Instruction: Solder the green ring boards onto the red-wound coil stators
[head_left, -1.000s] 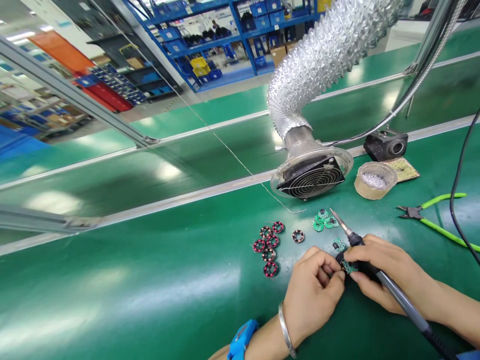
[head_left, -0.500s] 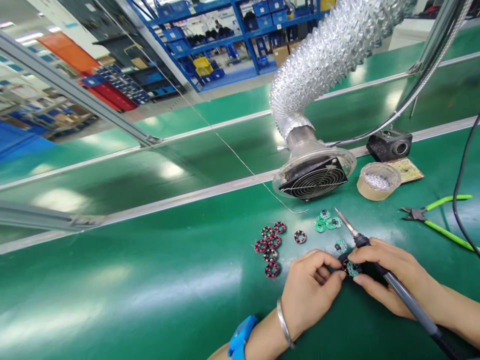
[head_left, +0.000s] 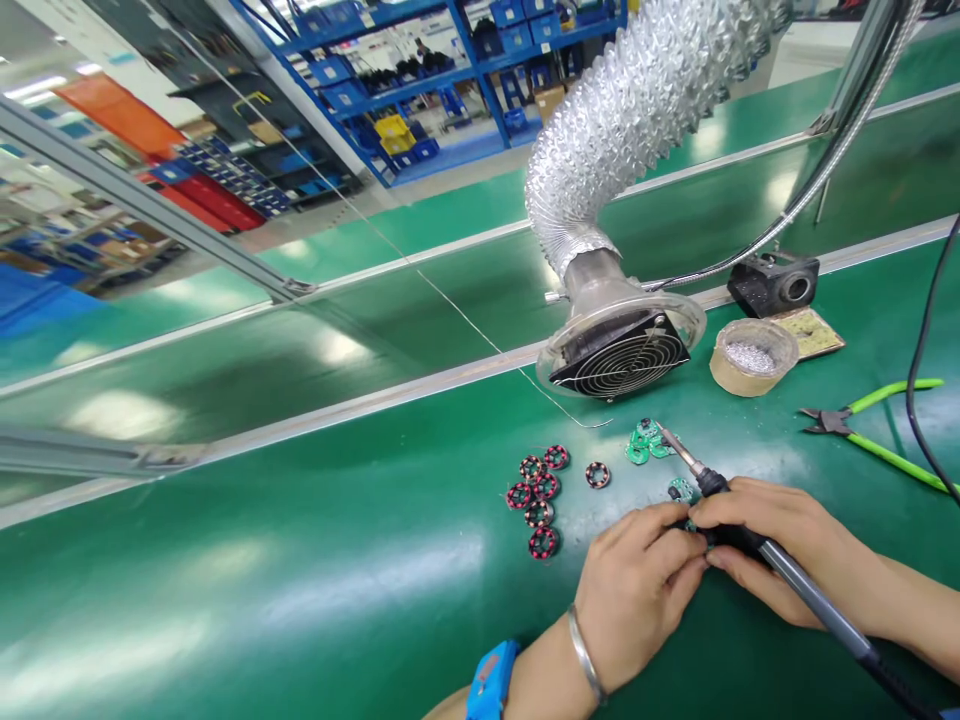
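My right hand is closed, with a soldering iron lying across it, tip pointing up and left. Between the fingertips of both hands is a small round part with a green circuit board, mostly covered by my fingers. My left hand pinches this part from the left side. Just beyond the fingers lies a loose round green board, and farther back a cluster of similar boards sits near the iron's tip. To the left is a single copper-wound ring beside a group of wound rings.
A fume extractor fan hangs from a silver duct above the green bench. At right are green-handled cutters, a tub of metal shavings, a sponge tray and a black holder. Thin wire slants down toward the bench.
My left hand has shifted right and its fingers now close over the round part, hiding most of it. My right hand stays nearly in place with the iron. The view has shifted slightly.
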